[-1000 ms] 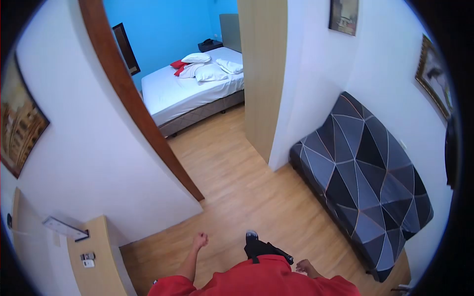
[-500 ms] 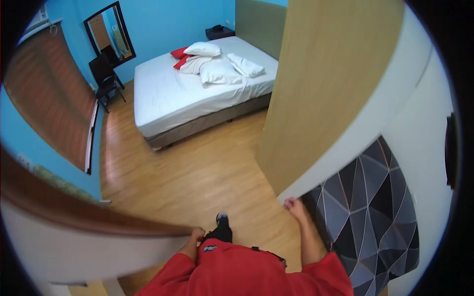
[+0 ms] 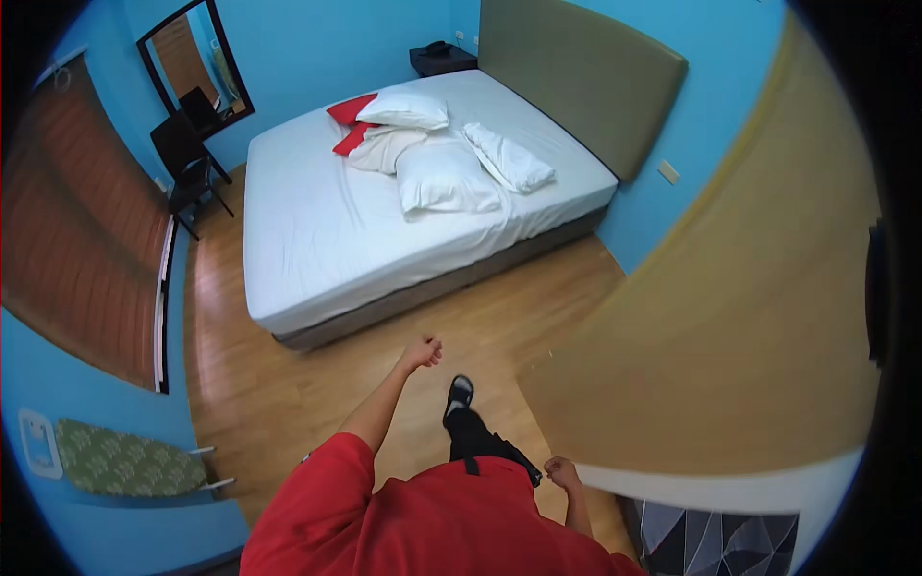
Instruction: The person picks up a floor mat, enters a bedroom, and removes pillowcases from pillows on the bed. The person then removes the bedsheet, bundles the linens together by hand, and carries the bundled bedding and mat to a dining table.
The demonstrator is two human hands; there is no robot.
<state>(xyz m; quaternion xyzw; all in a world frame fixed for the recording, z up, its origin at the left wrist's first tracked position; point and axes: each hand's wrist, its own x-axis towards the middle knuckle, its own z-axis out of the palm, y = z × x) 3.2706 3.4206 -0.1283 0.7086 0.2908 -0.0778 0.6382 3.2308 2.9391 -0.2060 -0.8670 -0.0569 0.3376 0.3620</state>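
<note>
My left hand (image 3: 422,353) hangs forward over the wood floor, its fingers curled in with nothing seen in them. Close to my right hip, my right hand (image 3: 562,472) is also loosely curled, and no object shows in it. Ahead stands a bed (image 3: 317,230) with a white sheet. On it lie white pillows (image 3: 444,182), a red cloth or pillow (image 3: 351,109) partly under them, and a folded white item (image 3: 509,158). Neither hand touches the bed.
A wooden panel (image 3: 701,355) rises close on the right, with a patterned sofa (image 3: 715,542) behind it. Along the left are a dark chair (image 3: 182,158), a mirror (image 3: 197,72), a brown blind (image 3: 86,221) and an ironing board (image 3: 125,461). A nightstand (image 3: 442,63) stands beside the headboard.
I have moved forward through the doorway, and the bed appears nearer. My left hand has swung forward while my right hand has swung back. The sofa has slid toward the bottom edge.
</note>
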